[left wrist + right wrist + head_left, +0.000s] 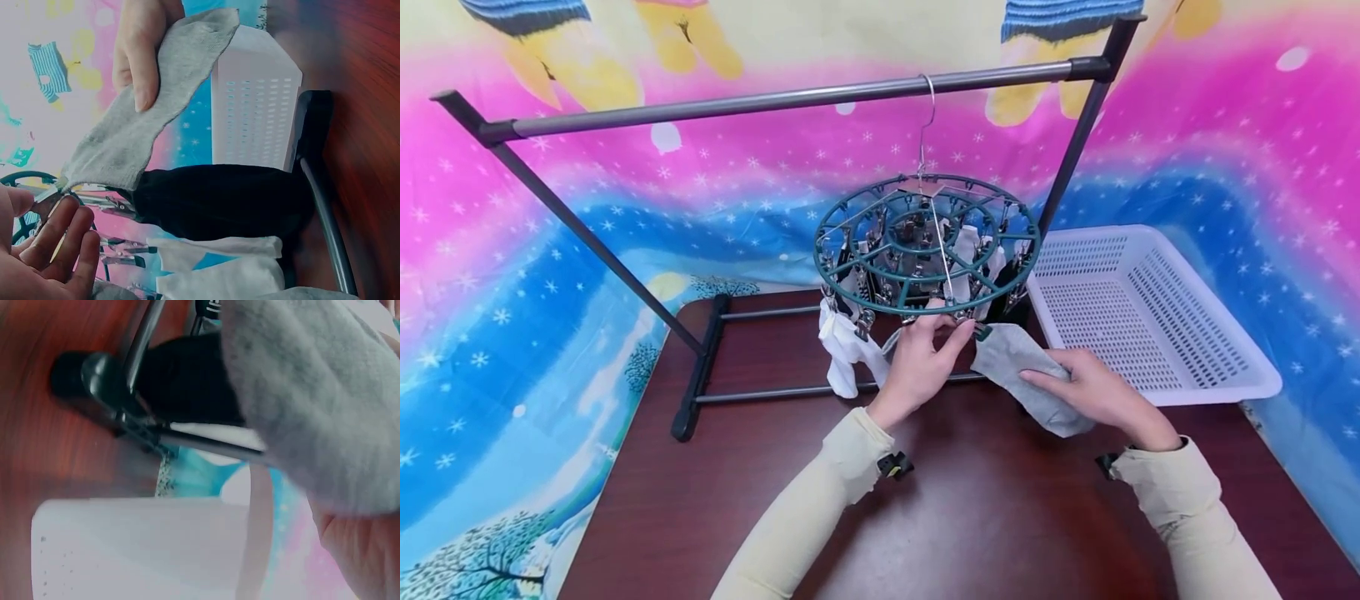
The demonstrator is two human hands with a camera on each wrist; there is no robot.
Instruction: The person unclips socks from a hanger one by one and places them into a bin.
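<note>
A round green clip hanger [925,250] hangs by its wire hook from the rack's bar. At its front edge my left hand [917,354] pinches a small metal clip [49,201] between thumb and index finger. The clip's end is right at the top edge of a grey sock [1018,375]. My right hand [1093,387] holds that sock toward its other end, thumb on top, so it slants down to the right. Next to it hangs a black sock [219,200]. White socks [850,346] hang from the hanger's left side, and further socks are partly hidden behind the ring.
A white perforated basket [1157,325] stands on the brown table [925,517] to the right of the hanger. The dark metal rack [722,104] spans the table, with its feet and lower bars behind my hands. A colourful printed cloth surrounds the table.
</note>
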